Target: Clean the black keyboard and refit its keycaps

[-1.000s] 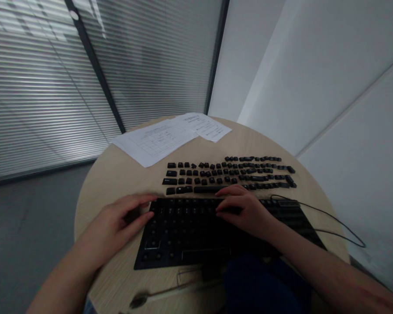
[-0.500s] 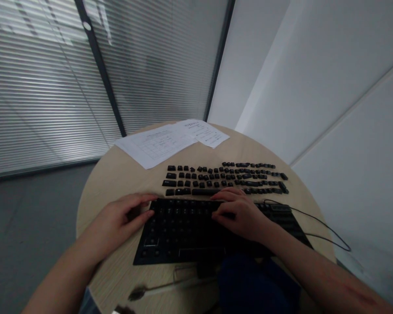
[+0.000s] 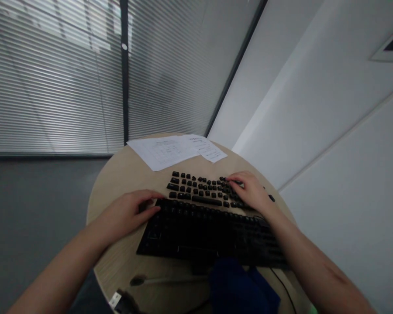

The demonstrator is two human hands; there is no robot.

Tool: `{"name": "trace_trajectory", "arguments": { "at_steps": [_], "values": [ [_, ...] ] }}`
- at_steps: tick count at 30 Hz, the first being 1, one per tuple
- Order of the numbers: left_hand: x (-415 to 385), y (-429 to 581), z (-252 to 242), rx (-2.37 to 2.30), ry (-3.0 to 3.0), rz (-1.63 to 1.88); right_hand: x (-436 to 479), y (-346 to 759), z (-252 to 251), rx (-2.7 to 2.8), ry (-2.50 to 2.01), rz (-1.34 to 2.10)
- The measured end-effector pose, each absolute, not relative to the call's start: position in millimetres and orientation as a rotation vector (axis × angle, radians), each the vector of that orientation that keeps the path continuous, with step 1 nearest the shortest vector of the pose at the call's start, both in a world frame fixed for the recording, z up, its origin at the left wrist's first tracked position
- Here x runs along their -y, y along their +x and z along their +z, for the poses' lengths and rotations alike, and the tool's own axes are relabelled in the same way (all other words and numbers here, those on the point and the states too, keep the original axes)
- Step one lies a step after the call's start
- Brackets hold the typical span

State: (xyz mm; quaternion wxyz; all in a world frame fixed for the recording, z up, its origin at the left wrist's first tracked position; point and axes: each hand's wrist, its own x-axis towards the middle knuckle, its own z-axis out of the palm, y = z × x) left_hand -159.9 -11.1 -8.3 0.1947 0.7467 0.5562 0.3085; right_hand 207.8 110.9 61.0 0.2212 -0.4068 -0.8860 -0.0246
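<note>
A black keyboard lies on the round wooden table, with most keys gone from its lower rows and keys still along its far edge. My left hand grips its far left corner, index finger and thumb around it. Beyond the keyboard, loose black keycaps are laid out in rows, among them a long space bar. Over the right part of these rows is my right hand, thumb and index finger drawn together at the far row. Whether a keycap is between those fingertips, I cannot make out.
Printed paper sheets lie at the table's far side. Near me are a brush, a USB plug and a blue cloth-like item. A cable hangs at the right. Window blinds and a white wall stand behind the table.
My right hand has moved from the keyboard's top rows out to the loose keycaps, farther away. My left hand stays at the keyboard's corner. The camera view has turned somewhat.
</note>
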Motion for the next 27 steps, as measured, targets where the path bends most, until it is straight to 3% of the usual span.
{"name": "trace_trajectory", "arguments": {
  "at_steps": [7, 20, 27],
  "values": [
    [12, -160, -10, -1.546, 2.09, 0.901, -196, 203, 41, 2.507, -1.694, -0.027],
    [12, -160, -11, -1.557, 2.15, 0.884, -213, 186, 27, 2.648, -1.79, -0.068],
    [11, -161, -14, -1.556, 2.128, 0.871, -186, 180, 50, 2.526, -1.6, -0.014]
  ]
}}
